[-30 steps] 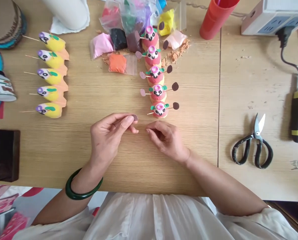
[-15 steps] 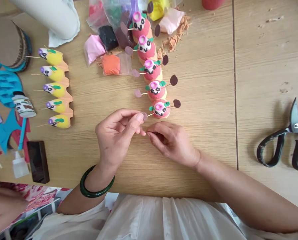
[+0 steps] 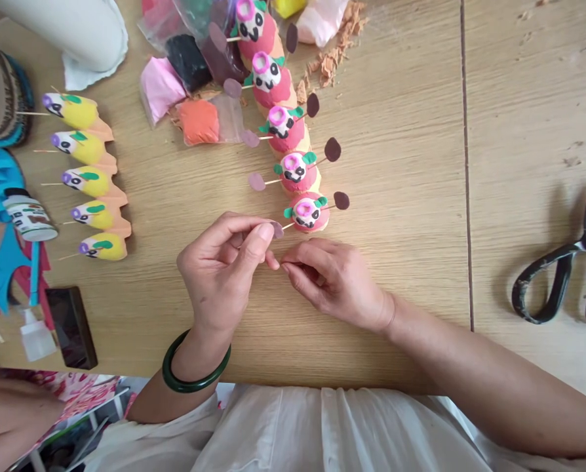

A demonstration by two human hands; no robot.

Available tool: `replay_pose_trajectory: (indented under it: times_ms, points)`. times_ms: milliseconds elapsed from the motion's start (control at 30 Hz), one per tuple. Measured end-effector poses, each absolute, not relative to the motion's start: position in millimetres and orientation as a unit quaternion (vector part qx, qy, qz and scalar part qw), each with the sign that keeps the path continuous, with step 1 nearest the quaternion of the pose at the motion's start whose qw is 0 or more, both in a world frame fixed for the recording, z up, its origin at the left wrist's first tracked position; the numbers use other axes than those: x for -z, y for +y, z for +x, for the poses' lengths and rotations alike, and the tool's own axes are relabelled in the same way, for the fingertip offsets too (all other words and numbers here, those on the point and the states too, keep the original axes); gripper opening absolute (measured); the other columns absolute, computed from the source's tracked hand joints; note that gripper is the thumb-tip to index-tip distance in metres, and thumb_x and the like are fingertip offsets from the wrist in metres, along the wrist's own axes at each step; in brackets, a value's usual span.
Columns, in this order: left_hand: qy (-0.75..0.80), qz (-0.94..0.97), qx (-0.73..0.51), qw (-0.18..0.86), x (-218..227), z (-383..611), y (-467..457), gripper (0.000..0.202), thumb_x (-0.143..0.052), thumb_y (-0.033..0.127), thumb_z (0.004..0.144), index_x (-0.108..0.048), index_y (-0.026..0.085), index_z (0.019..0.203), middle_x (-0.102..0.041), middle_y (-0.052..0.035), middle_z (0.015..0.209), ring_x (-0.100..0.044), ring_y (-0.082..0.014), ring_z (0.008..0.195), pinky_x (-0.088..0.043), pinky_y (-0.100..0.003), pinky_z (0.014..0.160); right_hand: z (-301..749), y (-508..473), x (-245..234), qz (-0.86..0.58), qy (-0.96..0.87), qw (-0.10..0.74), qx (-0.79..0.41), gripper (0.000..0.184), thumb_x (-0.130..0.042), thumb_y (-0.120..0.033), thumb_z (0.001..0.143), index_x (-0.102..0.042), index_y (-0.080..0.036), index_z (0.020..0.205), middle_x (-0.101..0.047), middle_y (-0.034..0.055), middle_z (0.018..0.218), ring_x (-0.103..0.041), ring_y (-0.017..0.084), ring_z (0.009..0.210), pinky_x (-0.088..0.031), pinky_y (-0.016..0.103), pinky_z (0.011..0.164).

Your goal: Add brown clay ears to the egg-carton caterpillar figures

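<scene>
My left hand [image 3: 223, 267], with a dark green bangle [image 3: 195, 379] at its wrist, pinches a small mauve disc [image 3: 277, 229] between thumb and forefinger. A thin pale stick [image 3: 288, 225] joins that disc to the nearest pink clay figure [image 3: 309, 226], which has a white face, pink ring and green leaf-like pieces. On its other side a dark purple disc [image 3: 341, 200] stands out on a stick. My right hand [image 3: 339, 283] lies just below the figure, fingers closed together; anything inside them is hidden. Similar pink figures [image 3: 300, 185] run in a row away from me.
At left is a row of yellow clay figures [image 3: 99, 187] on an orange carton strip. Clay bags [image 3: 199, 122] lie at the back, black-handled shears [image 3: 548, 288] at right. A white bottle [image 3: 31, 215] and a phone [image 3: 71, 328] are at left; a person's limb [image 3: 12, 406] shows lower left.
The view has shifted slightly, so the figures and bags appear farther left. My left hand keeps its pinch on the disc, and my right hand stays closed beside it.
</scene>
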State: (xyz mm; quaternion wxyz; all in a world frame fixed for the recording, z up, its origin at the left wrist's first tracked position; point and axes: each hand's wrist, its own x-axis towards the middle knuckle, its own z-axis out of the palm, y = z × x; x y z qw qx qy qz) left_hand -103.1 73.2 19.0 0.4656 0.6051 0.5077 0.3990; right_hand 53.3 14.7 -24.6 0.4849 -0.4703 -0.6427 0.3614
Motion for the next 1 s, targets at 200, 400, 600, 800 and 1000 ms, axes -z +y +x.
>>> replay_pose_trajectory:
  times_ms: [200, 400, 600, 800, 1000]
  points:
    - [0.47, 0.666, -0.429, 0.389, -13.7, -101.6, 73.5, 0.011, -0.076, 0.017, 0.094, -0.082, 0.025, 0.091, -0.075, 0.0006, 0.088, -0.063, -0.008, 0.059, -0.052, -0.024, 0.045, 52.6, 14.9, 25.0, -0.473, -0.642, 0.483, -0.362, 0.015, -0.056, -0.021, 0.104, -0.068, -0.017, 0.096, -0.073, 0.0018, 0.08, -0.063, 0.012, 0.07, -0.048, 0.024, 0.067]
    - [0.472, 0.689, -0.407, 0.369, -14.7, -105.1, 72.4, 0.011, -0.077, 0.017, 0.094, -0.082, 0.027, 0.095, -0.07, -0.0011, 0.096, -0.069, -0.0103, 0.068, -0.056, -0.024, 0.045, 52.8, 15.1, 25.3, -0.47, -0.646, 0.485, -0.357, 0.014, -0.057, -0.021, 0.104, -0.066, -0.018, 0.095, -0.071, 0.0006, 0.079, -0.061, 0.011, 0.068, -0.046, 0.024, 0.066]
    - [0.468, 0.693, -0.405, 0.368, -15.0, -105.6, 72.3, 0.014, -0.076, 0.014, 0.093, -0.083, 0.027, 0.095, -0.07, -0.0017, 0.094, -0.069, -0.0102, 0.068, -0.055, -0.023, 0.044, 52.8, 14.8, 25.8, -0.469, -0.641, 0.487, -0.363, 0.014, -0.057, -0.02, 0.104, -0.066, -0.018, 0.093, -0.071, 0.0009, 0.079, -0.061, 0.011, 0.068, -0.047, 0.024, 0.066]
    - [0.496, 0.693, -0.407, 0.329, -16.4, -103.1, 71.5, 0.012, -0.077, 0.016, 0.091, -0.083, 0.027, 0.092, -0.071, -0.0008, 0.091, -0.072, -0.0119, 0.074, -0.056, -0.02, 0.045, 52.9, 14.7, 24.8, -0.471, -0.633, 0.484, -0.379, 0.015, -0.055, -0.022, 0.105, -0.066, -0.018, 0.096, -0.073, 0.0029, 0.084, -0.062, 0.012, 0.072, -0.048, 0.025, 0.067]
    - [0.494, 0.685, -0.425, 0.325, -23.2, -101.6, 67.2, 0.01, -0.077, 0.022, 0.093, -0.083, 0.03, 0.092, -0.07, -0.0018, 0.088, -0.07, -0.0137, 0.071, -0.053, -0.023, 0.04, 52.2, 12.7, 21.8, -0.495, -0.574, 0.494, -0.426, 0.018, -0.051, -0.02, 0.103, -0.065, -0.017, 0.114, -0.069, 0.0014, 0.082, -0.06, 0.011, 0.07, -0.05, 0.025, 0.066]
